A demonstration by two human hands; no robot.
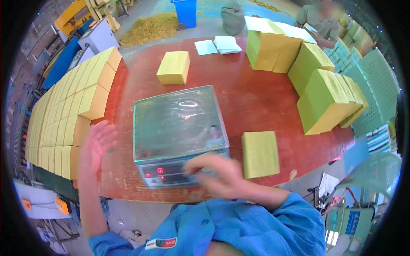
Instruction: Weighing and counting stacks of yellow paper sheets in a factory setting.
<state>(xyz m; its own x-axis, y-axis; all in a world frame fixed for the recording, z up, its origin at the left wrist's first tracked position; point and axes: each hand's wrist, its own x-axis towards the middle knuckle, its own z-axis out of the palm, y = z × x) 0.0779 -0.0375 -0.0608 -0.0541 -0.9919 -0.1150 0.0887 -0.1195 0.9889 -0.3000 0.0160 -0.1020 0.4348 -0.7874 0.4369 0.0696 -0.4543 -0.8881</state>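
Note:
A digital weighing scale (177, 123) with a shiny, plastic-covered platform stands on the red table (239, 100). Nothing lies on its platform, and red digits glow on its front panel (164, 173). My left hand (97, 143) is raised, open with fingers spread, between the scale and the left stack of yellow paper bundles (70, 104). In front of the scale's right front corner hovers my right hand (218, 175), slightly blurred, with fingers loosely curved and the thumb apart; I see nothing held in it. One yellow paper bundle (260, 154) lies just right of the scale.
Another bundle (173, 68) sits beyond the scale, near pale paper sheets (222, 45). Tall yellow stacks (326, 102) line the table's right side. Across the table a person (320, 21) handles something. A blue bin (186, 13) and a straw-coloured heap (149, 29) are behind.

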